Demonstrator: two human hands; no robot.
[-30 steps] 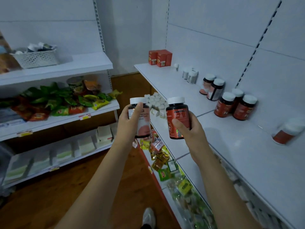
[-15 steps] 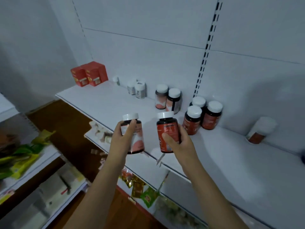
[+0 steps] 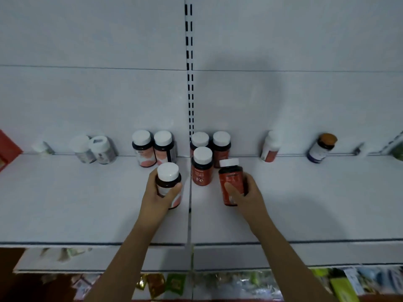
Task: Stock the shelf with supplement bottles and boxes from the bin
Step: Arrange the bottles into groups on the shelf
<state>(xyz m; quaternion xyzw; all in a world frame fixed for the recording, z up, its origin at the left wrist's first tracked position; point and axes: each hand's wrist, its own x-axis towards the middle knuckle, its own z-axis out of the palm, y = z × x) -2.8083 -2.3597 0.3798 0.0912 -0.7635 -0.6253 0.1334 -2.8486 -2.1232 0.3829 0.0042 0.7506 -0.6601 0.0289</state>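
My left hand (image 3: 157, 192) grips a dark bottle with a pink-and-white label and white cap (image 3: 168, 177), just in front of two matching bottles (image 3: 152, 149) at the back of the white shelf (image 3: 87, 203). My right hand (image 3: 246, 192) grips a red-labelled bottle with a white cap (image 3: 231, 179), held right of a standing red "Fe" bottle (image 3: 202, 166). Two more red bottles (image 3: 211, 142) stand behind that one, against the back wall. Whether the held bottles touch the shelf I cannot tell.
Two white bottles (image 3: 96, 149) stand at the left, beside a red box (image 3: 8, 149) at the frame edge. A white-and-red bottle (image 3: 270, 147) and a blue-labelled bottle with an orange cap (image 3: 322, 148) lean on the back wall at the right. Lower shelves hold green and yellow packets (image 3: 174, 282).
I have turned to face the shelf squarely. Both hands have carried their bottles forward and down, close to the matching groups on the shelf.
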